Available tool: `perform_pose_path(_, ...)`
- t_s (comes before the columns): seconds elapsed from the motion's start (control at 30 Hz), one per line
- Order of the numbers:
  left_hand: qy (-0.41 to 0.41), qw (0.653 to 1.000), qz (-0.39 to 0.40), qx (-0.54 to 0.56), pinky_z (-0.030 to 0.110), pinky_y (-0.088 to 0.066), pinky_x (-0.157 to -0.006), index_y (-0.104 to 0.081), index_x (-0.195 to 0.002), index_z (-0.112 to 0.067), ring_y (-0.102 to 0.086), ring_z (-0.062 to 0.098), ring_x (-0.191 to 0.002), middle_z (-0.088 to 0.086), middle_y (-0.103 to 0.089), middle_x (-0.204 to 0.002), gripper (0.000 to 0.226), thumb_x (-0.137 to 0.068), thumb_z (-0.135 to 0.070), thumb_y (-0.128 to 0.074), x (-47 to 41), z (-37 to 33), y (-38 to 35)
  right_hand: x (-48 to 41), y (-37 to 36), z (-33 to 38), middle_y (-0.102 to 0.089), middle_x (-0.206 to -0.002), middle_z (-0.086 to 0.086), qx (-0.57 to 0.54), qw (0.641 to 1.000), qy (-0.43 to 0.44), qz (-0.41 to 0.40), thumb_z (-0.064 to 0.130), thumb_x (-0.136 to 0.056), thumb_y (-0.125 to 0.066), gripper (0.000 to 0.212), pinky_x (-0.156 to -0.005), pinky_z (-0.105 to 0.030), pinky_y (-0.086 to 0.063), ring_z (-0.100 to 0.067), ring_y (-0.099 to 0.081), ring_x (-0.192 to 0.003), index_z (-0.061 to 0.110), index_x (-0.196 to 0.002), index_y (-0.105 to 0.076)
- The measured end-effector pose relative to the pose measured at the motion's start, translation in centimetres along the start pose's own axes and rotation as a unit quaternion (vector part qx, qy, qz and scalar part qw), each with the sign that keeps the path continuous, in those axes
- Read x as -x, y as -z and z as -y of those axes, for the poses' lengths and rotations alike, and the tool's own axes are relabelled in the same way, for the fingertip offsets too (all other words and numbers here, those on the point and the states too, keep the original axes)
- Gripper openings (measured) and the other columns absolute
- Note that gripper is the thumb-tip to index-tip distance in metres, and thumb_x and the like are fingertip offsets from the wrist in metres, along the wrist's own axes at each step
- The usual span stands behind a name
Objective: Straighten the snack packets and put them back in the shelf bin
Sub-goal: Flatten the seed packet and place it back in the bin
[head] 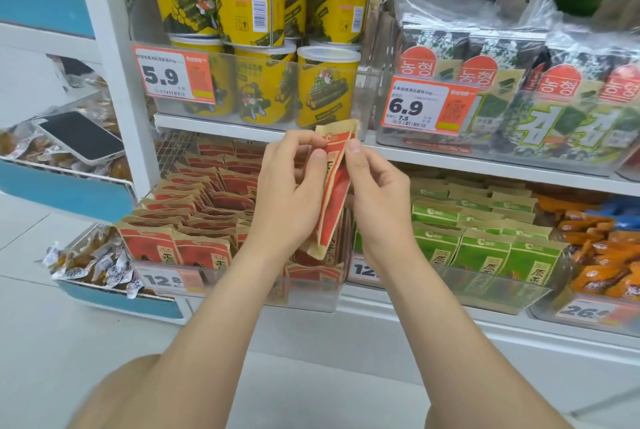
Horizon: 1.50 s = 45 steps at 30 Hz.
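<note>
hands: left (287, 182) and right (377, 193) pinch one red snack packet (334, 186) upright between them | shelf bin (311, 293) of red packets just below

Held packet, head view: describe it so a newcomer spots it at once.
On the white shelf unit, find the bottom-row clear bin of red-and-kraft packets. Above it, the left hand and right hand pinch one red packet, its top below the yellow canisters. It alone is out of the bin; the others stand in rows.
</note>
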<state>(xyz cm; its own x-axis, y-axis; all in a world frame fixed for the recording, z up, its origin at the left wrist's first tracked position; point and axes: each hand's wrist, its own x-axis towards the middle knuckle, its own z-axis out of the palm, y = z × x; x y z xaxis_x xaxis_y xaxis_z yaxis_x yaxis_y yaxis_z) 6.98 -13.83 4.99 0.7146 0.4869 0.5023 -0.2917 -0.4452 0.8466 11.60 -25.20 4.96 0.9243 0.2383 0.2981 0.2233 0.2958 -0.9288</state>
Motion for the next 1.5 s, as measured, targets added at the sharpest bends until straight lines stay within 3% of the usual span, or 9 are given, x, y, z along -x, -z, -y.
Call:
perform_pose_path(0.2,0.066,0.987,-0.011,0.143,0.029,-0.057,-0.079,-0.066,-0.112,-0.019,-0.074,0.014,-0.095,0.008,-0.074,-0.112,0.021,-0.107,-0.04,-0.064,-0.3,-1.2,0.1,0.0,-0.6,0.8,-0.081,-0.097,-0.001,0.058,0.996,0.057,0.029,0.02,-0.109,-0.064,0.022,-0.08,-0.034,-0.061,-0.013,-0.072,-0.087,0.009,-0.119,-0.079)
perform_pose_path(0.37,0.097,0.979,0.016,0.177,0.055,-0.06,-0.087,-0.067,-0.105,-0.022,-0.075,0.031,-0.104,0.01,-0.076,-0.109,0.04,-0.091,-0.059,-0.07,0.6,-1.5,-0.6,0.5,-0.1,1.6,-0.08,-0.084,0.0,0.068,0.996,0.047,-0.018,0.015,-0.103,-0.071,0.012,-0.07,-0.029,-0.055,-0.009,-0.071,-0.075,0.012,-0.099,-0.082)
perform_pose_path(0.5,0.065,0.987,0.037,0.145,0.032,-0.048,-0.071,-0.059,-0.092,-0.022,-0.062,0.009,-0.073,-0.01,-0.068,-0.082,0.023,-0.104,-0.042,-0.065,1.7,-1.7,-0.9,0.7,0.9,2.1,-0.069,-0.07,-0.003,0.081,0.997,-0.001,-0.006,0.025,-0.085,-0.071,0.014,-0.069,-0.045,-0.056,-0.019,-0.062,-0.07,0.017,-0.073,-0.071)
perform_pose_path(0.63,0.064,0.987,0.047,0.136,0.024,-0.045,-0.066,-0.055,-0.091,-0.02,-0.053,0.005,-0.068,-0.014,-0.06,-0.073,0.024,-0.113,-0.028,-0.056,2.5,-2.1,-1.0,0.9,1.6,2.2,-0.068,-0.076,-0.008,0.082,0.996,0.006,0.026,0.027,-0.096,-0.072,0.023,-0.073,-0.049,-0.056,-0.022,-0.061,-0.074,0.012,-0.079,-0.069)
perform_pose_path(0.8,0.108,0.978,0.023,0.178,0.062,-0.05,-0.073,-0.057,-0.089,-0.023,-0.055,0.024,-0.077,0.006,-0.057,-0.084,0.025,-0.105,-0.042,-0.054,2.3,-2.1,-0.4,1.4,1.7,2.6,-0.07,-0.084,-0.002,0.103,0.99,-0.017,0.09,0.022,-0.106,-0.069,0.017,-0.061,-0.02,-0.053,-0.006,-0.062,-0.069,0.006,-0.102,-0.069)
perform_pose_path(1.1,0.146,0.961,-0.008,0.235,0.05,-0.048,-0.081,-0.063,-0.098,-0.014,-0.056,0.023,-0.086,0.007,-0.059,-0.088,0.026,-0.112,-0.034,-0.055,1.9,-1.6,0.2,2.1,1.7,3.0,-0.08,-0.101,-0.01,0.096,0.977,-0.11,0.155,0.03,-0.102,-0.073,0.019,-0.092,-0.045,-0.064,-0.033,-0.079,-0.095,0.016,-0.109,-0.063)
perform_pose_path(1.27,0.128,0.962,0.03,0.239,0.059,-0.057,-0.097,-0.074,-0.122,-0.008,-0.069,0.023,-0.102,0.025,-0.072,-0.116,0.033,-0.11,-0.035,-0.058,1.8,-1.6,0.7,2.3,1.6,2.9,-0.081,-0.099,-0.014,0.1,0.985,-0.07,0.124,0.034,-0.101,-0.075,0.019,-0.096,-0.067,-0.057,-0.051,-0.072,-0.101,0.019,-0.109,-0.066)
perform_pose_path(1.4,0.09,0.974,0.036,0.205,0.044,-0.06,-0.094,-0.075,-0.125,-0.012,-0.075,0.022,-0.11,0.006,-0.079,-0.114,0.025,-0.11,-0.028,-0.063,2.1,-1.7,0.9,1.9,2.2,3.0,-0.08,-0.102,-0.012,0.117,0.983,-0.063,0.124,0.025,-0.103,-0.073,0.009,-0.103,-0.061,-0.056,-0.032,-0.076,-0.093,0.023,-0.096,-0.068)
perform_pose_path(1.5,0.052,0.984,0.012,0.172,0.037,-0.061,-0.086,-0.078,-0.111,-0.009,-0.075,0.014,-0.093,-0.001,-0.08,-0.098,0.016,-0.108,-0.02,-0.066,2.2,-1.6,1.3,1.7,2.0,3.0,-0.077,-0.099,-0.006,0.134,0.978,-0.072,0.14,0.028,-0.104,-0.069,0.012,-0.105,-0.056,-0.052,-0.021,-0.07,-0.095,0.024,-0.092,-0.068)
